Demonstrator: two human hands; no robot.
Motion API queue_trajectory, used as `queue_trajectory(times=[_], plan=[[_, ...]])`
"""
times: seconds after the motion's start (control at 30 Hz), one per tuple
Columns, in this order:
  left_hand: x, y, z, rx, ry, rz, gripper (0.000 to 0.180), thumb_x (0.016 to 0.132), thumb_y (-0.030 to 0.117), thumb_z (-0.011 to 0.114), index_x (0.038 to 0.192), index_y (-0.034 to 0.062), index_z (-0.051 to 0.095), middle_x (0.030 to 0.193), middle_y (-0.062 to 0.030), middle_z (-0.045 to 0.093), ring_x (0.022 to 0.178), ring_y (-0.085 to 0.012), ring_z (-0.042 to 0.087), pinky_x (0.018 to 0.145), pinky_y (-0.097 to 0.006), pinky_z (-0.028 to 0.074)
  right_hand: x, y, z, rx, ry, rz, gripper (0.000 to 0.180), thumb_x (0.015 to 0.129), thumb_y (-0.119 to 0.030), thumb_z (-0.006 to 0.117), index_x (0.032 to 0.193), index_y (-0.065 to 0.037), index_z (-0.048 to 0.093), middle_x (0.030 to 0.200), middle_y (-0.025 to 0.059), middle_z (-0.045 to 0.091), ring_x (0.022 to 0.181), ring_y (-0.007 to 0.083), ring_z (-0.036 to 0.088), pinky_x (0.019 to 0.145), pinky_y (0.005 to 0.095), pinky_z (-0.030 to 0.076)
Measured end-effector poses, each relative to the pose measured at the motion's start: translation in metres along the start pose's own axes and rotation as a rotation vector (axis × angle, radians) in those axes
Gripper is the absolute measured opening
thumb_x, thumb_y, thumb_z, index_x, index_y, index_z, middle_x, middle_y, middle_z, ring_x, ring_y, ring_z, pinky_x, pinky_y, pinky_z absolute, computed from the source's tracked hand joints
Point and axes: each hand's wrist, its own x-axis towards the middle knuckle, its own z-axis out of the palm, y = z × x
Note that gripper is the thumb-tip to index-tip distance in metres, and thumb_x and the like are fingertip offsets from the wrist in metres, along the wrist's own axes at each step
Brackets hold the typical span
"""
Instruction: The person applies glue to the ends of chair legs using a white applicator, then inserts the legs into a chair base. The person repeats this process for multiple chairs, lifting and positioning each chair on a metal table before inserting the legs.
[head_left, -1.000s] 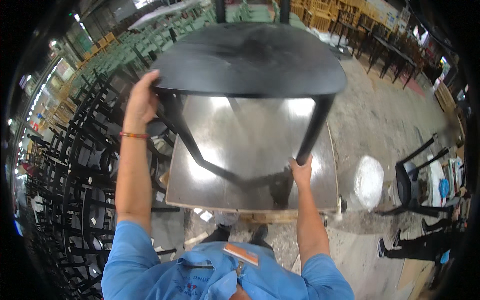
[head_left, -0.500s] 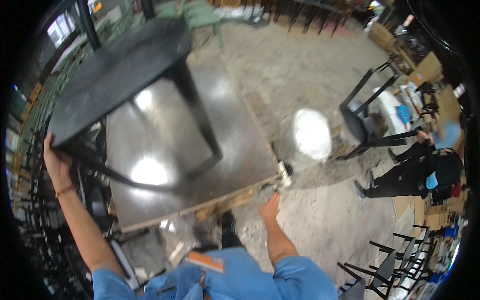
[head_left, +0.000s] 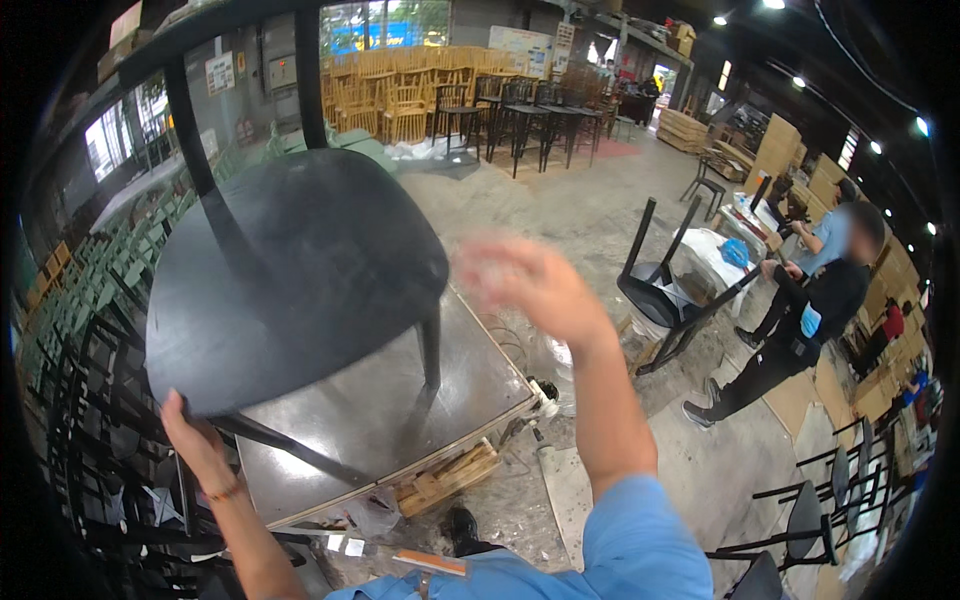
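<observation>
Over a glossy tabletop (head_left: 474,368), the black chair (head_left: 300,275) sits between the left hand (head_left: 195,442), gripping it, and the empty right hand (head_left: 545,290).

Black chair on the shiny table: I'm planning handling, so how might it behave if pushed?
The chair probably moves as one stiff piece, its legs and back posts looking rigid. It may slide readily, since the tabletop looks smooth and glossy. Pushed high, it might tip, given those tall posts.

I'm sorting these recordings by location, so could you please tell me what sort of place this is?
Probably a furniture workshop or warehouse: rows of green chairs, a mass of yellowish wooden chairs, and a worktable beneath the black chair.
</observation>
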Motion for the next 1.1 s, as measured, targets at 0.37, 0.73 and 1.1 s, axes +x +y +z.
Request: queue_trajectory(times=[0.37, 0.73, 1.1], plan=[[-0.171, 0.019, -0.026, -0.216, -0.54, -0.267, 0.061, 0.101, 0.039, 0.043, 0.146, -0.0015, 0.033, 0.145, -0.0139, 0.044, 0.133, -0.0275, 0.042, 0.111, -0.039, 0.032, 0.048, -0.307, 0.139, 0.594, 0.574, -0.386, 0.121, 0.089, -0.059, 0.056, 0.14, 0.01, -0.029, 0.15, 0.0384, 0.017, 0.136, 0.0387, 0.035, 0.11, 0.0374, 0.034], [0.048, -0.01, 0.163, -0.543, -0.242, -0.497, 0.09, 0.089, 0.05, 0.066, 0.143, -0.0073, 0.022, 0.136, -0.0238, 0.044, 0.122, -0.0336, 0.051, 0.101, -0.046, 0.047, -0.126, -0.225, -0.029, 0.669, 0.738, -0.327, 0.047, 0.092, -0.036, 0.06, 0.106, 0.008, 0.052, 0.094, 0.0237, 0.063, 0.08, 0.0313, 0.066, 0.075, 0.0444, 0.058], [-0.112, -0.053, 0.548, -0.464, -0.778, -0.524, 0.015, 0.085, 0.007, 0.066, 0.08, 0.0038, 0.053, 0.07, -0.0068, 0.053, 0.065, -0.0232, 0.057, 0.065, -0.037, 0.052, -0.421, 0.016, -0.311, 1.0, 0.906, -0.435, 0.059, 0.094, -0.038, 0.052, 0.125, 0.009, 0.035, 0.117, 0.0243, 0.055, 0.101, 0.036, 0.063, 0.102, 0.0474, 0.047]])
